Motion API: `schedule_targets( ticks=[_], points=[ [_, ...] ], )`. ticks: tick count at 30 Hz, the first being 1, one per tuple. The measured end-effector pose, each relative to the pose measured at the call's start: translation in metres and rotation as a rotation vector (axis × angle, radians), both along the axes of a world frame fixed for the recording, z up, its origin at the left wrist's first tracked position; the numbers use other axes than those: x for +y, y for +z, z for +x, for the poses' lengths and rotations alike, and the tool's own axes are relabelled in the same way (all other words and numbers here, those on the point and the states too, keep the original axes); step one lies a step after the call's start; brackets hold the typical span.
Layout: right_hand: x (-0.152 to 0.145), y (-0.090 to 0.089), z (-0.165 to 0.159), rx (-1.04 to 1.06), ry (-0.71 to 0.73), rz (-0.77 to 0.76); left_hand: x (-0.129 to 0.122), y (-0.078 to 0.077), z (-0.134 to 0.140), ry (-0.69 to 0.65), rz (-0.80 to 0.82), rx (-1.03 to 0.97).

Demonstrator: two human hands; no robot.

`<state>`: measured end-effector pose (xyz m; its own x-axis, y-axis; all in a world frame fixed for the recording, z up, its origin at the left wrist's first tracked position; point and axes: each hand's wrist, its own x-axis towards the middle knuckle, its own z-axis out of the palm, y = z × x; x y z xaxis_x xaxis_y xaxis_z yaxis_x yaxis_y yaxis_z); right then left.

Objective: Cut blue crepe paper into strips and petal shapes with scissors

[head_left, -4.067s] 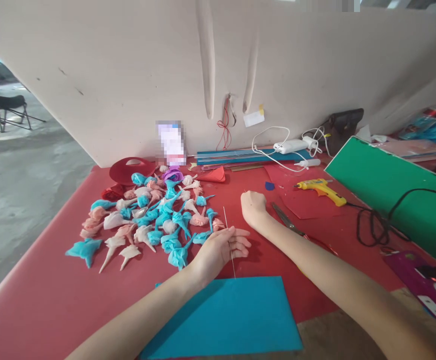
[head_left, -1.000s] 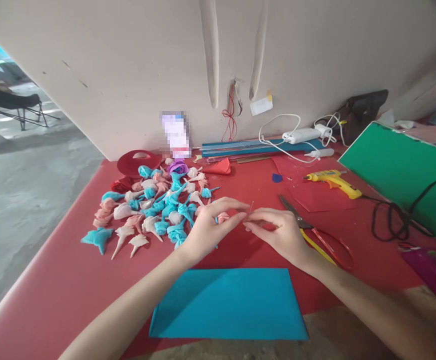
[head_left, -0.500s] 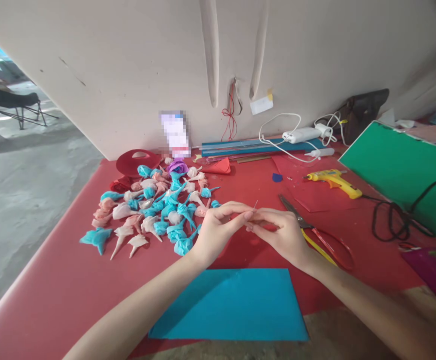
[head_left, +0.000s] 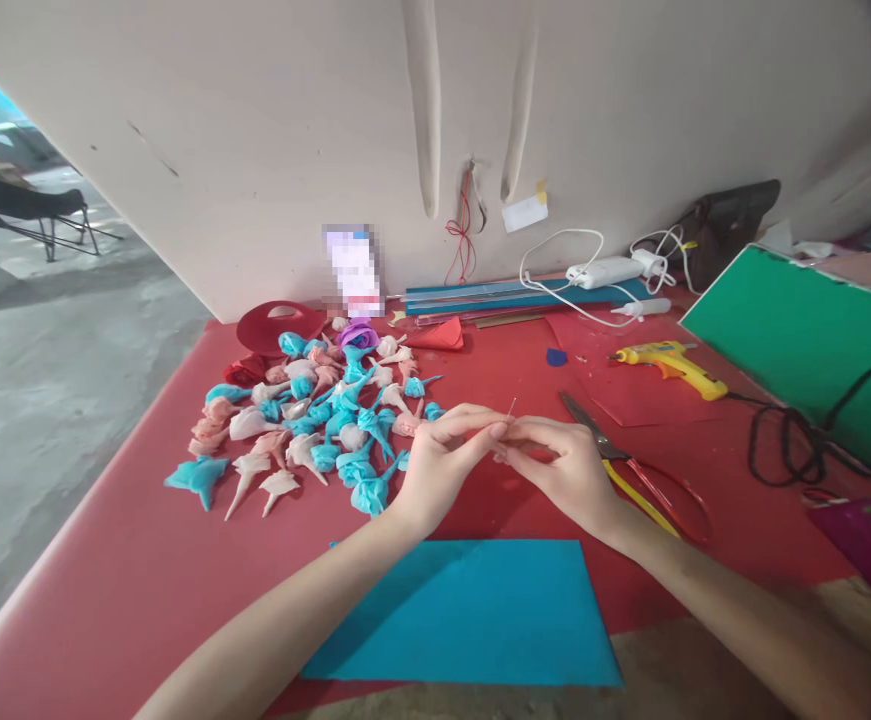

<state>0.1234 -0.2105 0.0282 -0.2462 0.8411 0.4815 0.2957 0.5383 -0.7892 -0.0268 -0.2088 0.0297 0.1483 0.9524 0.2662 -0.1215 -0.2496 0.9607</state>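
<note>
My left hand (head_left: 442, 460) and my right hand (head_left: 566, 470) meet fingertip to fingertip above the red table. Between them they pinch a thin stick-like piece (head_left: 511, 408), whose tip pokes up past the fingers. The rest of it is hidden by my fingertips. A sheet of blue paper (head_left: 472, 620) lies below my forearms. Scissors with one red and one yellow handle (head_left: 634, 465) rest just right of my right hand. To the left of my left hand spreads a pile of blue, pink and white paper flowers (head_left: 315, 415).
A yellow glue gun (head_left: 671, 368) with a black cord lies at the right, before a green board (head_left: 802, 350). Along the wall are blue strips (head_left: 472, 298), a white power strip (head_left: 604, 270), a red hollow-centred piece (head_left: 255, 330) and a blurred-out phone-like screen (head_left: 354, 268).
Both hands keep the same pinch on the thin piece, with hardly any movement. The whole view has shifted slightly.
</note>
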Motion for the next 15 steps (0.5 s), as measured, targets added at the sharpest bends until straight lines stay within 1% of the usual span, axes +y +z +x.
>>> schedule_targets(
  ticks=[15],
  points=[
    [-0.0002,-0.0014,-0.0012,0.005,-0.008,-0.007,-0.0014,-0.0077,0.0059,0.074,0.026,0.023]
  ],
)
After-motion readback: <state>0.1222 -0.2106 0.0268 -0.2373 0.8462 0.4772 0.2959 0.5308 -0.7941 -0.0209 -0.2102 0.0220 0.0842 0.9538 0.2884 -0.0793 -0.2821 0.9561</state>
